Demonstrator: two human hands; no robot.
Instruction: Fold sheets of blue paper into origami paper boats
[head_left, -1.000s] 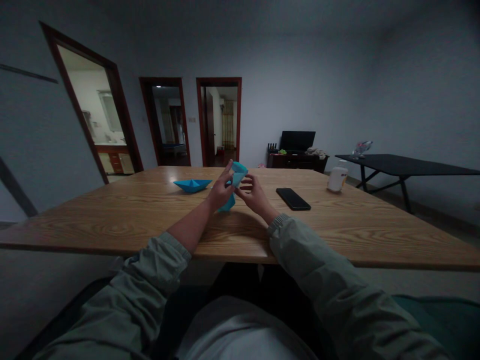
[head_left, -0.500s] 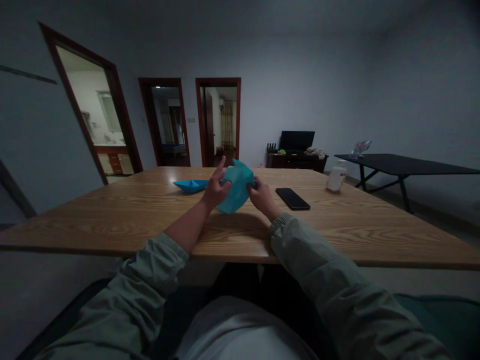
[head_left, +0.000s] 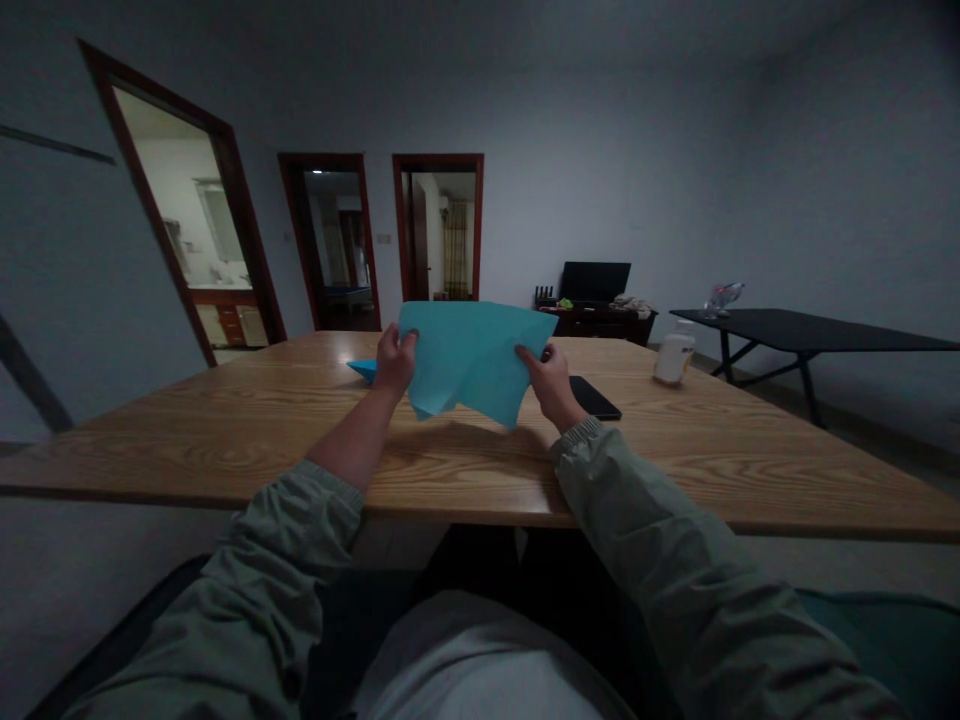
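Note:
A light blue sheet of paper (head_left: 472,355) is spread out above the wooden table (head_left: 262,430), its lower edge uneven and creased. My left hand (head_left: 394,362) pinches its left side, and my right hand (head_left: 551,382) grips its right side, thumb on the near face. Behind my left hand lies a folded blue paper boat (head_left: 361,370), mostly hidden. Just beyond my right hand is a black phone (head_left: 596,398), partly covered by the hand.
A white bottle (head_left: 674,355) stands on the table's right part. Farther off are a black table (head_left: 810,330) at the right and a dark cabinet (head_left: 592,322) with a screen (head_left: 595,281) by the wall.
The crumpled-looking paper has been opened out into a wide sheet. My left hand has moved left and my right hand right, now covering parts of the boat and phone.

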